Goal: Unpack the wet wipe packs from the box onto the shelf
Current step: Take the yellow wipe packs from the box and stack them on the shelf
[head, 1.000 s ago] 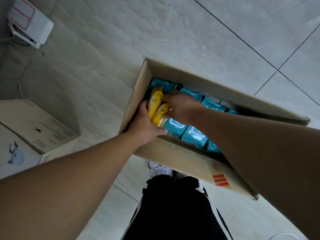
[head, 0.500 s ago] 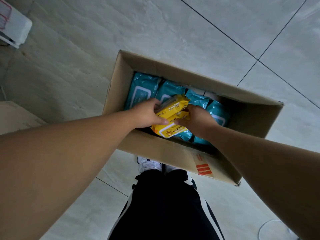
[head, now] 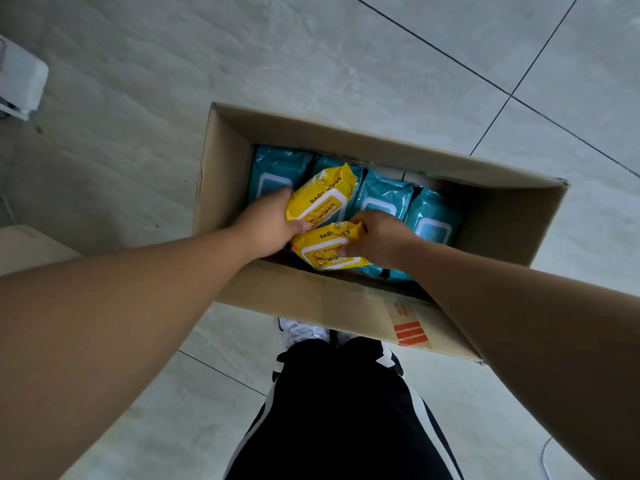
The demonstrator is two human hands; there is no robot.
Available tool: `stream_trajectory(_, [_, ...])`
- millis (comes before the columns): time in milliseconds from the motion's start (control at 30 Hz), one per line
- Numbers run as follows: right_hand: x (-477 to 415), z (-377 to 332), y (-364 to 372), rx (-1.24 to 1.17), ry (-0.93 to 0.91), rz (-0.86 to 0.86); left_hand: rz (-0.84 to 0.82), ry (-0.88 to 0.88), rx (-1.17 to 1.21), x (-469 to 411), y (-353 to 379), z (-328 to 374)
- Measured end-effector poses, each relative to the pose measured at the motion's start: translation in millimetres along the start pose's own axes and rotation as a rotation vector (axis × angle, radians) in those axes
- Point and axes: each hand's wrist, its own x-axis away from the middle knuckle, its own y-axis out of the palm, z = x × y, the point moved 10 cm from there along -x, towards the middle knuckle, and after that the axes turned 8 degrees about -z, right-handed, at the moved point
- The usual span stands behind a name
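Note:
An open cardboard box (head: 311, 292) sits on the tiled floor in front of me. Several teal wet wipe packs (head: 384, 199) lie in rows inside it. My left hand (head: 266, 223) grips a yellow baby wipes pack (head: 322, 197), held above the teal ones at the box's left half. Just below it, my right hand (head: 381, 237) holds a second yellow baby wipes pack (head: 329, 249) near the box's front wall. Both hands are inside the box opening. No shelf is in view.
Grey floor tiles surround the box. A white appliance (head: 20, 81) stands at the far left edge, and a pale carton corner (head: 31, 247) shows at the left. My black trousers (head: 339, 410) and white shoes (head: 301, 332) are right below the box.
The two yellow packs, held together a moment ago, are now apart, one in each hand. The left hand's pack has moved up and turned face-up. The view has shifted over the box.

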Motion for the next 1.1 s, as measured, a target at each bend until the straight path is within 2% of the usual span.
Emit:
stream_trajectory(167, [8.1,-0.4,2.2,-0.021,-0.029,0.018,0.017,0.011,0.071,3.3,-16.3,-3.5])
stream_trajectory(500, [83.7,-19.1,-25.8,-0.124,-0.038,0.074,-0.003,0.054,0.032,52.7,-62.1,30.6])
stream_trajectory(833, [212.2,-61.9,-58.5,-0.287,-0.092,0.065,-0.158,0.142,0.110,145.9,-130.5,115.0])
stream_trajectory(1100, [331.4,-122.4,-127.0,-0.448,-0.275,0.198,-0.068,0.220,0.047,232.3,-234.2,208.4])
